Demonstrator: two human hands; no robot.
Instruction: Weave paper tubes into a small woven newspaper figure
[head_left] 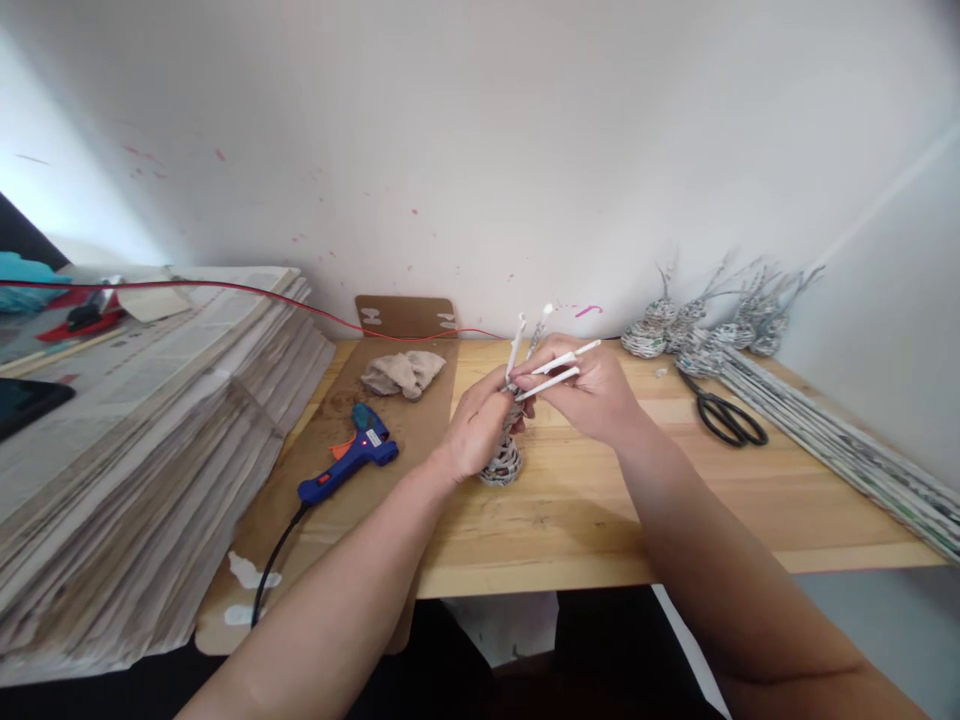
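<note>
A small gourd-shaped weaving of rolled newspaper (501,464) is held just above or on the table in front of me; I cannot tell which. My left hand (480,420) is closed around its narrow upper part. Several white paper tubes (551,383) stick out of its top, some upward and some to the right. My right hand (585,390) is closed at the top, its fingers pinching the paper tubes there. The fingertips of both hands nearly meet, and they partly hide the neck of the weaving.
A blue glue gun (349,455) and a crumpled cloth (403,374) lie on brown cardboard (420,440) at left. Beyond is a tall newspaper stack (255,420). At right are black scissors (731,418), long paper tubes (832,440) and several finished-looking woven gourds (649,330). A red wire (300,300) crosses behind.
</note>
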